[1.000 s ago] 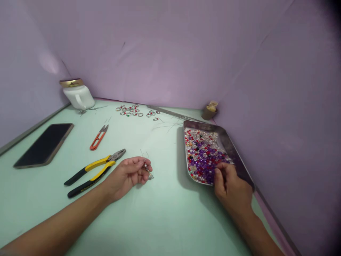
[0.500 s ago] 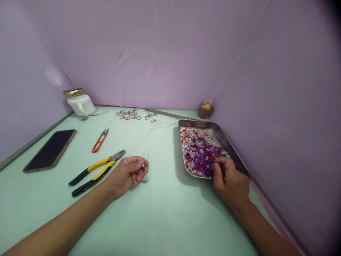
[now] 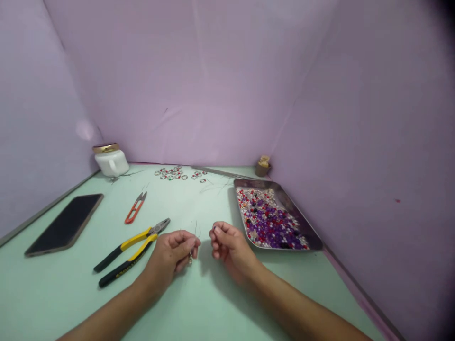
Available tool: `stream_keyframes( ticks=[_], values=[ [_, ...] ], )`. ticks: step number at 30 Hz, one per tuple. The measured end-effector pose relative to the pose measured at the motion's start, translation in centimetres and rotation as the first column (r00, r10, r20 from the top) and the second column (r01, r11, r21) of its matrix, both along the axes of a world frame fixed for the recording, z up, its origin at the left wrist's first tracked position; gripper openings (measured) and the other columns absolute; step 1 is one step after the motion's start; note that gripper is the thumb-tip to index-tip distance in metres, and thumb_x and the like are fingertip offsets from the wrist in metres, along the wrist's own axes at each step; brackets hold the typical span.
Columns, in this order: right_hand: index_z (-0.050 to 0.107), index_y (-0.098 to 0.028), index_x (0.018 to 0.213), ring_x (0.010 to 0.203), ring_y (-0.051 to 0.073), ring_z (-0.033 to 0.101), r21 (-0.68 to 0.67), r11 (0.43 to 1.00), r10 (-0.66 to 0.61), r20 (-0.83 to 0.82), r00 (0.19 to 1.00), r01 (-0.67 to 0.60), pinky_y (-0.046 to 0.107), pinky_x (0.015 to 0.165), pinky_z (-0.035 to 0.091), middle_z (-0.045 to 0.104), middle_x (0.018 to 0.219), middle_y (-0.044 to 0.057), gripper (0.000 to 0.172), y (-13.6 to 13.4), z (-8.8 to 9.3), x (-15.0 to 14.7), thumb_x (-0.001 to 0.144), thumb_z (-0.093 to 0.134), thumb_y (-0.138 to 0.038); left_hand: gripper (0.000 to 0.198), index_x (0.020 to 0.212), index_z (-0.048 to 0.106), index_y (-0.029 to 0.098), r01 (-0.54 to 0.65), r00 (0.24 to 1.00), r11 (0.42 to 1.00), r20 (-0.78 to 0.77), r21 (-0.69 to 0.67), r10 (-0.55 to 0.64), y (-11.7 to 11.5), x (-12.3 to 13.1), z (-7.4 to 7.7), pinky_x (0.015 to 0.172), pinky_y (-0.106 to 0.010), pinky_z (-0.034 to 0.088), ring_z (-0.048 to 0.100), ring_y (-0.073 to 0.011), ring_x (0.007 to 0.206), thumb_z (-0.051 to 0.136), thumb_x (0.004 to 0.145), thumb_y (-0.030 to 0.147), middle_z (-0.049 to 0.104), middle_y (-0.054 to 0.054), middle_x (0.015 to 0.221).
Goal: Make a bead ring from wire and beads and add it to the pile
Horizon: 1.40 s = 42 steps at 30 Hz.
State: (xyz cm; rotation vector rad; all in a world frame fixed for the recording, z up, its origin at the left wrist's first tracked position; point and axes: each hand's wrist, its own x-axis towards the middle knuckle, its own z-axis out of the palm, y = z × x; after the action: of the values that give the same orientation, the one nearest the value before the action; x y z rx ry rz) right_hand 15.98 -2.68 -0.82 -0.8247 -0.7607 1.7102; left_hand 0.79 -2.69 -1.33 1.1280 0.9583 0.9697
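Observation:
My left hand (image 3: pixel 176 251) pinches a thin wire (image 3: pixel 196 229) whose ends stick up past the fingertips, and a small beaded piece (image 3: pixel 190 259) hangs below them. Just to its right, my right hand (image 3: pixel 230 244) has thumb and forefinger pressed together on a tiny dark bead (image 3: pixel 214 228), mostly covered by the fingers. A small gap separates the two hands. Right of them stands a metal tray (image 3: pixel 316 244) holding loose purple, red, white and black beads (image 3: pixel 273 222).
Yellow-black pliers (image 3: pixel 137 251), orange thread snips (image 3: pixel 135 208) and a phone (image 3: pixel 66 222) lie on the left. Beaded rings (image 3: pixel 172 173) and straight wires (image 3: pixel 220 172) lie at the back. A white lidded jar (image 3: pixel 112 162) and a small brown pot (image 3: pixel 263 166) stand in the back corners.
My right hand has left the bead tray and moved left, close to my left hand, with a bead between its fingertips. The left hand keeps its pinch on the wire. The view has tilted up slightly.

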Motion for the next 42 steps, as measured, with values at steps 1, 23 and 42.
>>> stream_keyframes(
  ticks=[1,23,42],
  values=[
    [0.050,-0.015,0.069,0.047,0.004,0.039,-0.004,1.000,-0.005,-0.029,1.000,0.005,0.014,0.039,0.034,0.047,0.060,-0.004,0.020,0.9,-0.5,-0.4,0.064,0.066,-0.027,0.021,0.069,0.060,0.012,0.002,1.000,1.000,-0.024,0.012,-0.002,-0.1,-0.1,0.3,0.036,-0.018,0.013,0.028,0.0000,0.033,0.056,0.075,0.031,0.054,0.001,0.054],
    [0.051,-0.015,0.069,0.041,0.005,0.040,0.180,0.983,-0.092,0.301,0.949,0.038,0.019,0.041,0.032,0.045,0.054,-0.006,0.018,3.3,-3.5,-0.6,0.068,0.059,-0.032,0.031,0.063,0.059,0.012,0.073,0.993,0.978,-0.076,-0.197,-0.090,1.2,1.0,-1.4,0.032,-0.017,0.013,0.023,-0.0010,0.030,0.062,0.064,0.043,0.052,0.001,0.043],
    [0.052,-0.017,0.071,0.045,0.006,0.039,0.264,0.963,-0.154,0.391,0.907,0.050,0.020,0.043,0.032,0.048,0.060,-0.004,0.009,2.8,-3.3,-0.4,0.071,0.054,-0.026,0.024,0.062,0.059,0.012,0.063,0.997,0.978,-0.041,-0.198,-0.072,1.3,0.9,-1.7,0.033,-0.018,0.014,0.021,0.0000,0.028,0.059,0.069,0.035,0.055,0.001,0.044]
  ],
)
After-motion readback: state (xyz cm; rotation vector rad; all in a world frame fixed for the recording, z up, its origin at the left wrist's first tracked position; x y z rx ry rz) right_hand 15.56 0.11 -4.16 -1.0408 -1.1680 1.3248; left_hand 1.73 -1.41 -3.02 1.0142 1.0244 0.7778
